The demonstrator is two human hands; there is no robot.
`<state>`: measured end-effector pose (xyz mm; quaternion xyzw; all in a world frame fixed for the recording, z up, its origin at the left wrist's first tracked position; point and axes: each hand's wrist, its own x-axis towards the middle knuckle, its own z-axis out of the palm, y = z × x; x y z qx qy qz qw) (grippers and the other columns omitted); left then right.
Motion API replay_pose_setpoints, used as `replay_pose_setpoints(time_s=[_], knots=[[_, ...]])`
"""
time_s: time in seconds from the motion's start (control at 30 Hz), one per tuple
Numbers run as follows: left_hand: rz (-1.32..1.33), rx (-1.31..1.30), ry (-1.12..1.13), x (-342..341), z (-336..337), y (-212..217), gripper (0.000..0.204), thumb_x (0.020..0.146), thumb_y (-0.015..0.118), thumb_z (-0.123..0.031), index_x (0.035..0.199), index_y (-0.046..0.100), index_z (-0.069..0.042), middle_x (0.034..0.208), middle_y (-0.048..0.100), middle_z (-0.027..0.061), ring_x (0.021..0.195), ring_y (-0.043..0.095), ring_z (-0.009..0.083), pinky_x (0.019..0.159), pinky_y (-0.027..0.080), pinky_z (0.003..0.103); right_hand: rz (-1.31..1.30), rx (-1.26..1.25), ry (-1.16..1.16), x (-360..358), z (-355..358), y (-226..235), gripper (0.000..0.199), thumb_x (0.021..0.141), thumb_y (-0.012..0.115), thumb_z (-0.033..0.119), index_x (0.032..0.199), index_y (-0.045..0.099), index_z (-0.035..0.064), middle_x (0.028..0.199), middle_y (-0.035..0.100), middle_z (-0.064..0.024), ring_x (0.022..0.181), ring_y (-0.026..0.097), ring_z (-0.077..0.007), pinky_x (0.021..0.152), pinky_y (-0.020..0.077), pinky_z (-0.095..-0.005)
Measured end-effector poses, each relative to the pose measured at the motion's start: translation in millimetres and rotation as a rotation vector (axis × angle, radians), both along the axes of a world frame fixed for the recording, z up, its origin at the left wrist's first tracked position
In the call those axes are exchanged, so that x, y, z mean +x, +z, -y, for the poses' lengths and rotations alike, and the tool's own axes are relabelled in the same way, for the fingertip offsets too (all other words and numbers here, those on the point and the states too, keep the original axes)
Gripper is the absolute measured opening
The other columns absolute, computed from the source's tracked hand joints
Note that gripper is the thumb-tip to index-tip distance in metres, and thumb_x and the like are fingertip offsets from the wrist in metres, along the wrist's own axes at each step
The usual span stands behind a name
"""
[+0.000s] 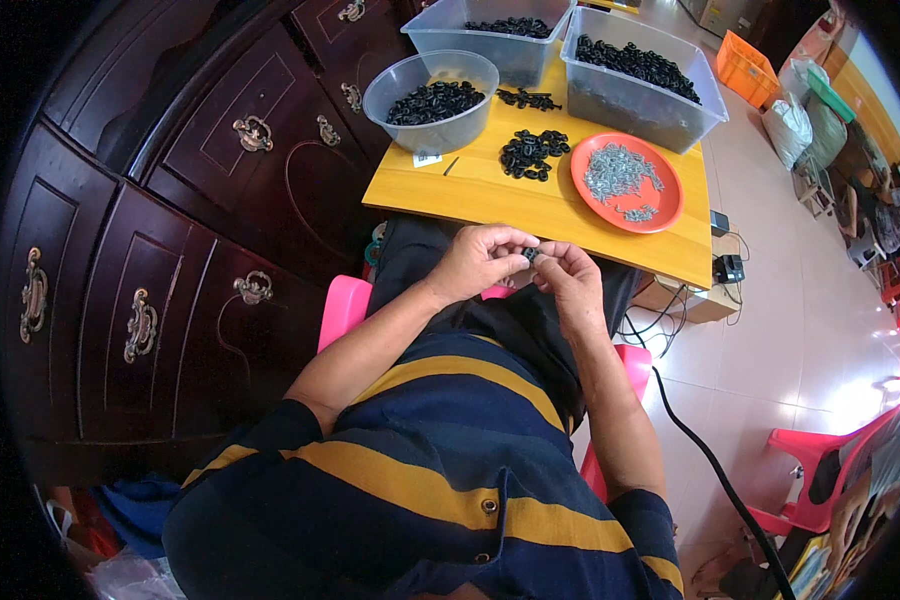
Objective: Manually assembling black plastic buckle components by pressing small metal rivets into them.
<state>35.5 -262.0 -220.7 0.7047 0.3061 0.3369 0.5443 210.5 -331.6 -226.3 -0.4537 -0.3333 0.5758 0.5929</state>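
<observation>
Above my lap, just off the near edge of the yellow table [395, 185], both hands meet at a small dark ring-like part [530, 255]. The fingers of my left hand [482, 262] pinch it from one side. From the other side my right hand [573, 285] grips it with thumb and fingertips, which cover much of it. On the table beyond lies a loose pile of small black parts [532, 155]. To its right is an orange-red plate [667, 212] with many small silvery metal pieces [620, 170].
A round clear tub [380, 105] and two clear rectangular bins [635, 110] [420, 40] hold black parts at the table's back. A dark wooden cabinet [210, 170] stands left. An orange crate [745, 70], a black cable [715, 465] and seated people are on the right.
</observation>
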Motion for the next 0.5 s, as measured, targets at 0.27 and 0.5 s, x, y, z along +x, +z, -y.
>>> replay_pose_setpoints(time_s=[0.27, 0.5], knots=[[-0.028, -0.001, -0.021, -2.1, -3.6, 1.7, 0.024, 0.093, 0.067, 0.004, 0.116, 0.071, 0.001, 0.087, 0.064, -0.0042, 0.073, 0.060, 0.0018, 0.066, 0.054, 0.019, -0.012, -0.007, 0.035, 2.2, -1.0, -0.9, 0.012, 0.096, 0.066, 0.006, 0.105, 0.067, 0.0003, 0.086, 0.068, -0.0009, 0.070, 0.059, -0.0073, 0.065, 0.0458, -0.0216], [-0.008, -0.054, -0.049, -3.1, -4.6, 1.2, 0.026, 0.093, 0.065, 0.005, 0.119, 0.069, 0.002, 0.088, 0.065, -0.0020, 0.076, 0.064, 0.0047, 0.070, 0.057, 0.021, 0.010, -0.001, 0.031, 1.0, -1.1, 1.6, 0.011, 0.096, 0.065, 0.006, 0.104, 0.066, -0.0019, 0.084, 0.068, -0.0026, 0.069, 0.059, -0.0081, 0.063, 0.0453, -0.0224]])
